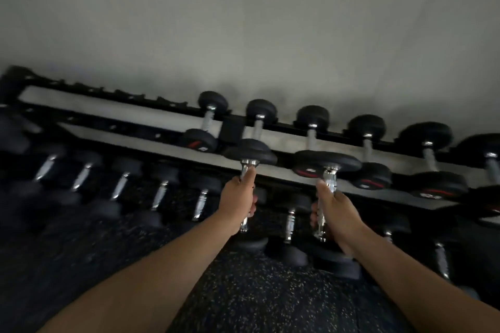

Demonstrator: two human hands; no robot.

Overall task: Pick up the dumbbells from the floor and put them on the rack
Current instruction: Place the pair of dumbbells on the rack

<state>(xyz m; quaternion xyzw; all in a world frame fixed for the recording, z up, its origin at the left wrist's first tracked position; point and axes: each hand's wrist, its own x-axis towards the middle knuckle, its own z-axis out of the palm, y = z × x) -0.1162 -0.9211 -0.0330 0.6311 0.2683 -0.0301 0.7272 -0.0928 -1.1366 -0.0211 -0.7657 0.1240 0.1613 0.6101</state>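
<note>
My left hand (239,199) grips the chrome handle of a black dumbbell (250,153), whose far head is level with the front rail of the rack's top shelf. My right hand (336,211) grips a second black dumbbell (327,162) the same way, its far head marked in red and also at the rail. Both dumbbells are held off the floor, their near heads low and partly hidden by my hands. The black rack (167,140) runs across the view, tilted down to the right.
Several dumbbells (365,130) sit on the top shelf to the right; its left half shows bare cradles. A lower shelf holds several more dumbbells (159,189). A grey wall (243,21) stands behind the rack. Speckled black rubber floor (257,292) lies below.
</note>
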